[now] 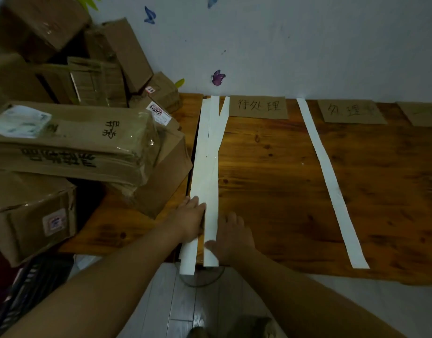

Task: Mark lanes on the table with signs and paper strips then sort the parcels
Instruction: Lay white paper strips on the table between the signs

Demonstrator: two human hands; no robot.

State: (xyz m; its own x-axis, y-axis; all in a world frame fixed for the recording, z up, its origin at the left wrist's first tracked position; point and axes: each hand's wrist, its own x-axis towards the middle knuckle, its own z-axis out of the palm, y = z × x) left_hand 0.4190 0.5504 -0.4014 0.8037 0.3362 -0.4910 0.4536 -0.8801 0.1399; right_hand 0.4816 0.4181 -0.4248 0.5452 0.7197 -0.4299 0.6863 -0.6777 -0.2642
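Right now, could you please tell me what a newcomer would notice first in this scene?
Probably the bundle of white paper strips on the left part of the table, with the left hand and right hand resting on its near end. Then the jumbled pile of cardboard parcels at far left, and a single strip lying further right, with cardboard signs along the wall edge.

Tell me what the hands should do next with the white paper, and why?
Probably slide one strip off the pile and lay it between the second sign and third sign. The left hand and right hand touch the pile, and only one lone strip divides lanes so far.
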